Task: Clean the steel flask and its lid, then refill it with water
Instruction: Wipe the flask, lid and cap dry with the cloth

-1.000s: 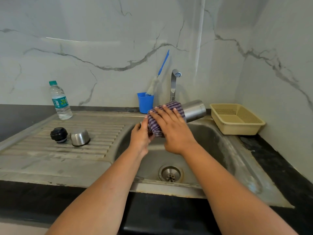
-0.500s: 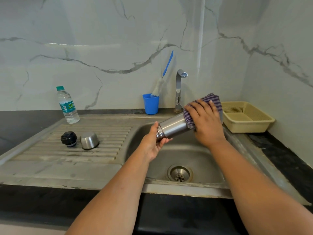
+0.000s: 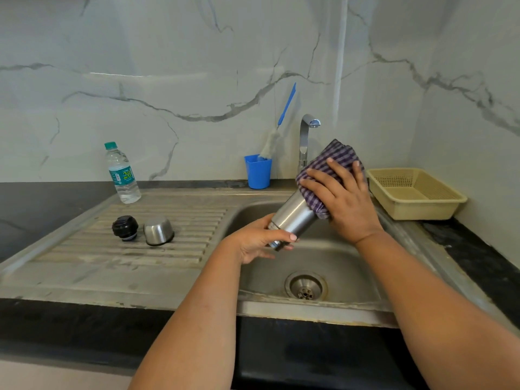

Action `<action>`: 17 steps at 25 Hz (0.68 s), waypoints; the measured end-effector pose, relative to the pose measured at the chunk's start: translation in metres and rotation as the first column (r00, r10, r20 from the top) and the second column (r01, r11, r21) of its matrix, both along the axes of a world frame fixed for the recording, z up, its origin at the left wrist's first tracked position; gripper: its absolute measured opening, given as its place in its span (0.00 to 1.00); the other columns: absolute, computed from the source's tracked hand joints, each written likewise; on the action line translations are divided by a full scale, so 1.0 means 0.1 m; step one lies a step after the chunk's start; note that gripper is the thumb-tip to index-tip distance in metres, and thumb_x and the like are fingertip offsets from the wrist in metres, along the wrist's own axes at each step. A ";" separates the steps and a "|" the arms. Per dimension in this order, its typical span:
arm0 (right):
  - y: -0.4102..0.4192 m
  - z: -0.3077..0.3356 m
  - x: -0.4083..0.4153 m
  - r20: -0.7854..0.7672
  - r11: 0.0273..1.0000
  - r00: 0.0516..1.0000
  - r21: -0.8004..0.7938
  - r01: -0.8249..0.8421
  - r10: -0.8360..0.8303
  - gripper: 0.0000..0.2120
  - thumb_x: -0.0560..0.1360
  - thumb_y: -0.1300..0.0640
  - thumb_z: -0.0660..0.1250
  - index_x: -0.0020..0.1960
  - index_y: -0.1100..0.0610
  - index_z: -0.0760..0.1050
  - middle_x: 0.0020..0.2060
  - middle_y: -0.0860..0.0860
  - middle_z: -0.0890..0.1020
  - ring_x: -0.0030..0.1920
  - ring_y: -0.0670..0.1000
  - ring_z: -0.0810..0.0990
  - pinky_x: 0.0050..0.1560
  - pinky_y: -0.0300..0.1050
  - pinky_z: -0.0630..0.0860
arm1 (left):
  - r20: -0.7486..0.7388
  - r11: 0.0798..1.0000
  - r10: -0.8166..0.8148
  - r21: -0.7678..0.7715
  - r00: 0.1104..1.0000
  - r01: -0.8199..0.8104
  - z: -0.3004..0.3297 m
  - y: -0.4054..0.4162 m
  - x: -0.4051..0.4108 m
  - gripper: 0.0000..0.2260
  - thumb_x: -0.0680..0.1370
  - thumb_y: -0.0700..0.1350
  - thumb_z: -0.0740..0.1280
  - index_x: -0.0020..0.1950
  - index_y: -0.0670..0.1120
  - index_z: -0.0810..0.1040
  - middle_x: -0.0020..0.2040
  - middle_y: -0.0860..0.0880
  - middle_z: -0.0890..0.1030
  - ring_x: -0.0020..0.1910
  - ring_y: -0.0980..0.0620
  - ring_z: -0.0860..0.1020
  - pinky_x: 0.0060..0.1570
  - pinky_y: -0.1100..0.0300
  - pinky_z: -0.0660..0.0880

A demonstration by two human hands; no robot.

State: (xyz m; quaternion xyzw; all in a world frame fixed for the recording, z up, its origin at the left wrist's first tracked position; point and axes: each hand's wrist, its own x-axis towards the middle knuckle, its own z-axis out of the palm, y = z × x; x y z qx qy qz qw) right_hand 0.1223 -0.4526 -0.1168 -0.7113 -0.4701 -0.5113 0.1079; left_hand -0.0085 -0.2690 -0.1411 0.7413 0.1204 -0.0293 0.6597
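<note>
Steel flask (image 3: pixel 292 216) slants up-right, left hand (image 3: pixel 260 239) gripping neck, right hand (image 3: pixel 342 198) clamping cloth (image 3: pixel 327 170).

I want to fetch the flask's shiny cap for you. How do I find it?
Look at the ribbed draining board left of the sink bowl. Two small things sit there side by side. The steel cap is the silver cup on the right; its neighbour is a black stopper.

Plastic water bottle (image 3: pixel 122 173), standing at the back left of the draining board (image 3: pixel 146 249): its teal label carried a large numeral that read "20"; the smaller print around it was too fine to read. No other legible text, brand or sign appeared.
</note>
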 end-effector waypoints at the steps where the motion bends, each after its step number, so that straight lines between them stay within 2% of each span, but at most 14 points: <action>1: 0.02 0.00 -0.01 0.036 1.000 0.999 -0.013 -0.008 0.008 0.30 0.70 0.59 0.68 0.70 0.50 0.67 0.68 0.52 0.73 0.72 0.60 0.60 0.74 0.61 0.44 | 0.002 0.996 0.001 0.087 1.000 -0.001 0.01 -0.02 0.00 0.35 0.66 0.46 0.79 0.69 0.54 0.68 0.61 0.46 0.79 0.59 0.47 0.79 0.61 0.47 0.75; 3: 0.05 -0.01 -0.02 0.106 0.999 0.994 -0.044 -0.011 0.016 0.30 0.72 0.58 0.69 0.71 0.49 0.65 0.70 0.51 0.72 0.74 0.60 0.58 0.74 0.62 0.45 | 0.034 0.973 0.007 0.229 0.999 -0.014 0.00 -0.05 0.02 0.33 0.66 0.45 0.80 0.68 0.52 0.71 0.59 0.48 0.79 0.58 0.50 0.79 0.57 0.52 0.79; 5: 0.08 -0.04 -0.03 0.163 0.999 0.987 -0.052 -0.010 0.018 0.31 0.72 0.58 0.71 0.72 0.49 0.65 0.71 0.51 0.70 0.74 0.60 0.57 0.74 0.63 0.46 | 0.072 0.957 0.029 0.285 0.997 -0.048 -0.03 -0.07 0.03 0.32 0.65 0.44 0.81 0.67 0.50 0.73 0.58 0.48 0.80 0.56 0.50 0.80 0.52 0.55 0.81; 11: 0.05 -0.03 0.00 0.150 1.000 0.988 0.001 0.020 -0.020 0.31 0.72 0.59 0.71 0.72 0.49 0.66 0.71 0.52 0.70 0.74 0.60 0.56 0.75 0.61 0.42 | 0.136 0.966 0.074 0.237 0.988 -0.105 -0.09 -0.06 0.08 0.36 0.63 0.45 0.81 0.68 0.49 0.73 0.59 0.47 0.79 0.57 0.49 0.79 0.47 0.56 0.81; 14: 0.06 -0.04 0.00 0.156 1.000 0.988 -0.021 0.011 -0.007 0.31 0.72 0.58 0.71 0.72 0.49 0.66 0.71 0.52 0.70 0.74 0.60 0.57 0.74 0.62 0.45 | 0.134 0.966 0.064 0.241 0.989 -0.095 -0.11 -0.05 0.09 0.36 0.63 0.44 0.81 0.69 0.49 0.73 0.59 0.47 0.79 0.57 0.48 0.79 0.45 0.58 0.80; 17: 0.08 -0.05 -0.01 0.166 0.999 0.986 -0.032 0.010 -0.005 0.31 0.72 0.58 0.71 0.72 0.49 0.66 0.71 0.52 0.70 0.74 0.60 0.57 0.74 0.63 0.47 | 0.136 0.963 0.067 0.251 0.988 -0.099 -0.12 -0.03 0.09 0.36 0.62 0.45 0.82 0.68 0.49 0.73 0.59 0.47 0.79 0.57 0.48 0.79 0.47 0.55 0.82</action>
